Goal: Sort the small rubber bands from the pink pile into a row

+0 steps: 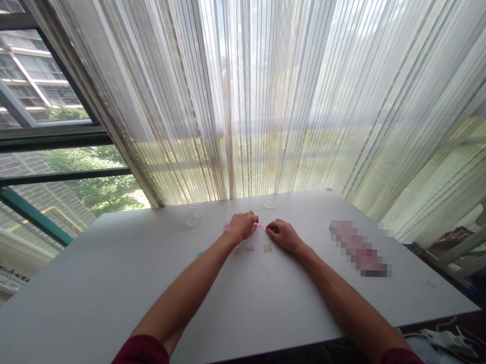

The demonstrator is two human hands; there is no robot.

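Both arms reach over the white table (142, 285). My left hand (244, 225) is curled close above a small pink piece (260, 227), fingers bent and pointing right. My right hand (283, 235) faces it, thumb and fingertips pinched at the right end of that pink piece. The piece is thin and too small to name, and the fingers partly cover it. Just below the hands lie a pale purple piece (246, 248) and a small beige square (267, 248). A bit of teal (200, 253) shows left of my left forearm.
Clear round dishes or lids stand near the far edge, one at the left (192, 216) and one behind the hands (270, 204). A pixelated pinkish oblong (360, 249) lies at the right. Sheer curtains (263, 97) hang along the table's far side. Cables (453, 339) lie beyond the near right edge.
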